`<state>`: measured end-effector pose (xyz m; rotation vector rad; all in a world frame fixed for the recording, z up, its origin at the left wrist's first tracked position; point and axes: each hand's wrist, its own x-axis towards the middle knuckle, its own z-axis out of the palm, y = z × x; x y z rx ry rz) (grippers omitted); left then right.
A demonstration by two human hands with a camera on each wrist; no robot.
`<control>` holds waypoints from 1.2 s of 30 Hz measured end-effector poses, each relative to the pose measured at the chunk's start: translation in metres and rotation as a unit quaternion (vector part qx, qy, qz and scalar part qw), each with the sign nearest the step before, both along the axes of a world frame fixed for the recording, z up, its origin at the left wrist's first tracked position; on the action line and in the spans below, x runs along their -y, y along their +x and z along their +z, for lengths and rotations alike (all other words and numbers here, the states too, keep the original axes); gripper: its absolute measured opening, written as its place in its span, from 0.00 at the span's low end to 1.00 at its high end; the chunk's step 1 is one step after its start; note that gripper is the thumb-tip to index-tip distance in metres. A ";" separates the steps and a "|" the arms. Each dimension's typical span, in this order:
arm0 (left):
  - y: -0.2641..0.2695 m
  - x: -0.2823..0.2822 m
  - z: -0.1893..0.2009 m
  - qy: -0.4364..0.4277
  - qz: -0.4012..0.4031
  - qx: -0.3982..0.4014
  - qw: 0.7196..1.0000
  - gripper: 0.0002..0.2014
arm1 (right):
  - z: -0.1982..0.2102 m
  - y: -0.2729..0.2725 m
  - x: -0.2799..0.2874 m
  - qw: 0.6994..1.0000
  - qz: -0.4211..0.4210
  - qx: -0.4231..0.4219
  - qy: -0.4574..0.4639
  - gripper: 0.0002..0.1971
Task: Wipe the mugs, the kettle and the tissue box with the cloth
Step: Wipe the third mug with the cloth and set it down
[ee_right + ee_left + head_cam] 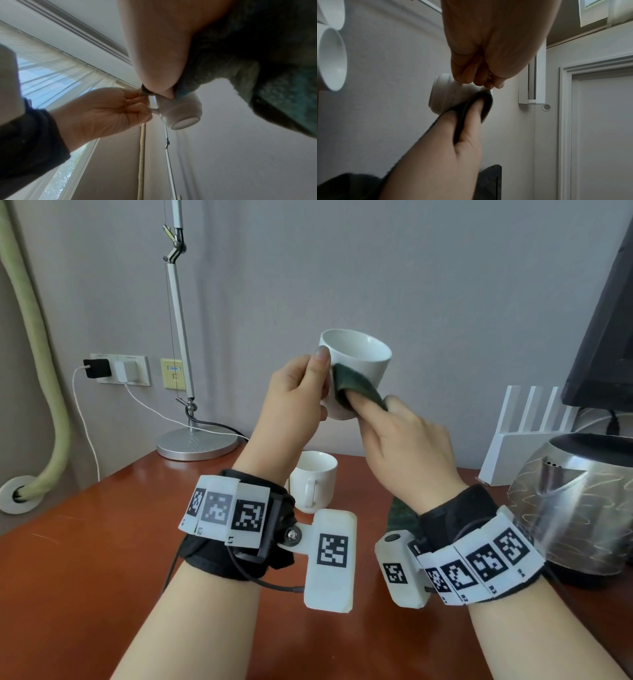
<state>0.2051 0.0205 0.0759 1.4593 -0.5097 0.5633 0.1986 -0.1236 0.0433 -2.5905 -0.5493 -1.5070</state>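
My left hand (301, 392) holds a white mug (359, 361) up above the desk, thumb near the rim and fingers curled round its handle (154, 109). My right hand (394, 436) pinches a dark green cloth (356, 392) and presses it against the mug's near side. In the left wrist view the cloth (484, 105) wraps over my right fingers against the mug (447, 94). A second white mug (313, 481) stands on the desk below. The steel kettle (579, 501) sits at the right. No tissue box is visible.
A red-brown desk (85, 559) carries a desk lamp base (197, 443) at the back left, a white slatted stand (527, 433) and a dark monitor (606, 337) at the right. Wall sockets with a charger (97, 368) and white cable lie behind.
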 end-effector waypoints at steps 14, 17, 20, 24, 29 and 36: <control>-0.003 -0.010 0.004 -0.026 -0.017 -0.020 0.999 0.21 | -0.007 0.007 0.005 0.999 0.028 -0.014 -0.005 0.20; -0.003 -0.010 0.004 -0.012 -0.017 -0.019 1.000 0.21 | 0.002 0.005 0.013 0.999 0.031 0.005 0.033 0.20; -0.002 -0.008 0.003 -0.015 -0.024 -0.024 0.999 0.22 | 0.000 0.006 0.014 0.998 0.038 -0.008 0.039 0.19; -0.002 -0.012 0.003 -0.032 -0.021 -0.037 0.999 0.22 | -0.013 0.012 0.008 0.997 0.043 -0.058 -0.016 0.20; -0.001 -0.014 0.005 -0.030 -0.014 -0.041 0.999 0.22 | -0.004 0.010 0.011 0.999 0.047 -0.024 0.006 0.20; -0.004 -0.009 0.003 -0.010 -0.026 -0.051 0.998 0.21 | -0.007 0.003 0.001 0.997 0.058 -0.052 0.007 0.22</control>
